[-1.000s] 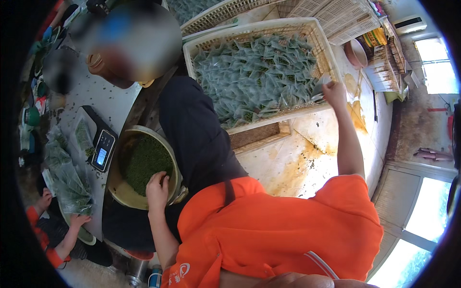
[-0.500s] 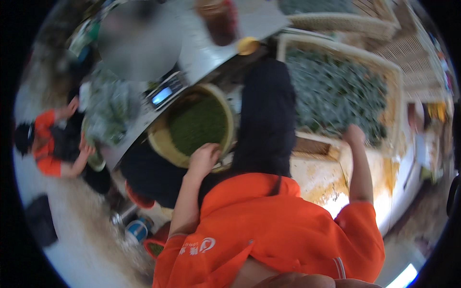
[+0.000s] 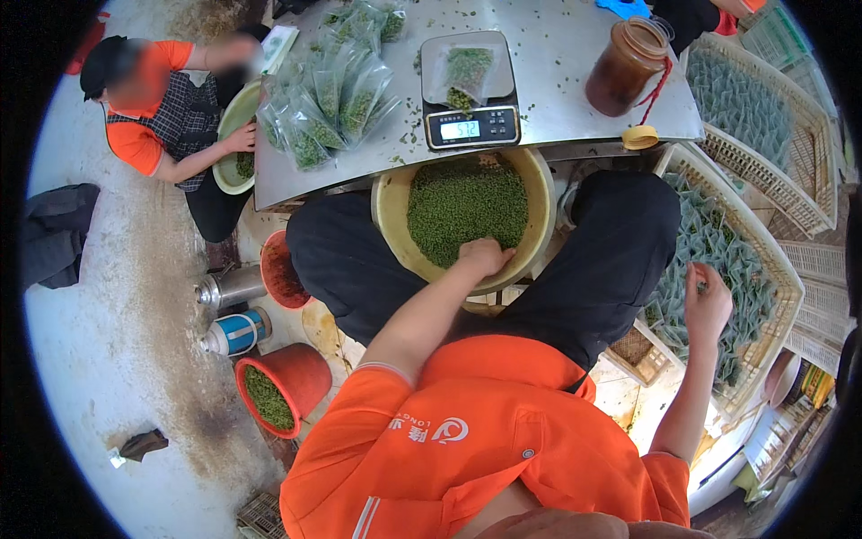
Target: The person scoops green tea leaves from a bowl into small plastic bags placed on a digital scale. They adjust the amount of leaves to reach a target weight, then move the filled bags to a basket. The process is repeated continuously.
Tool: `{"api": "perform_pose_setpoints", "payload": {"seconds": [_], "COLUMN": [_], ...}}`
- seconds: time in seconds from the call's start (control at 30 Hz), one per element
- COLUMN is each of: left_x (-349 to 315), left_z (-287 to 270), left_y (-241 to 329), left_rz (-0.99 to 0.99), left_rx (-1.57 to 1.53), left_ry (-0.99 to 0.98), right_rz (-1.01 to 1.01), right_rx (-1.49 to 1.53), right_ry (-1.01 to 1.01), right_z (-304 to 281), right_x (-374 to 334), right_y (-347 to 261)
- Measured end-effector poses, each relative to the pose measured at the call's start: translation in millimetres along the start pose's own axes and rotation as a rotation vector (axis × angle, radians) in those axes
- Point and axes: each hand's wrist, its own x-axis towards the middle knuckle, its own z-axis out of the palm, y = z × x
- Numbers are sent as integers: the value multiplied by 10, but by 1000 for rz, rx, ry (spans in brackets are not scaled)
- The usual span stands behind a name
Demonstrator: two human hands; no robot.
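Observation:
My left hand [image 3: 486,257] rests at the near side of a yellow basin [image 3: 543,211] between my knees. It touches the small green granules [image 3: 467,202] inside, and its fingertips are partly hidden. My right hand [image 3: 708,301] is raised over a cream crate [image 3: 779,274] of clear plastic bags [image 3: 732,260]. Its fingers are loosely bent and apart, with nothing visible in them. Beyond the basin, a digital scale [image 3: 473,128] stands on the metal table [image 3: 552,63]. A clear bag partly filled with green granules [image 3: 469,74] lies on its plate.
Several filled bags [image 3: 337,103] lie left on the table; a brown jar [image 3: 620,67] and yellow lid [image 3: 640,137] are at the right. Another person [image 3: 166,121] sits at left with a pale green basin [image 3: 235,135]. Red buckets [image 3: 305,386] and flasks [image 3: 238,332] stand on the floor.
My view has swung round and sharpened, bringing the scale with its bag into plain sight. My left hand remains at the basin's near side, my right hand by the crate of bags.

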Motion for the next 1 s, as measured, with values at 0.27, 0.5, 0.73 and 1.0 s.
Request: {"api": "perform_pose_setpoints", "payload": {"seconds": [0.27, 0.5, 0.73, 1.0], "left_x": [46, -747, -506, -379], "left_z": [-102, -1291, -2100, -2019], "left_y": [-238, -184, 77, -10], "left_rz": [221, 465, 304, 430], "left_rx": [-164, -357, -179, -988], "left_ry": [225, 976, 1106, 927], "right_rz": [-530, -675, -577, -554], "right_rx": [341, 750, 932, 869], "right_ry": [177, 423, 215, 233], "right_z": [236, 1263, 1579, 1572], "right_x": [697, 1707, 1869, 2018], "right_y": [-1602, -2580, -2790, -2768]}}
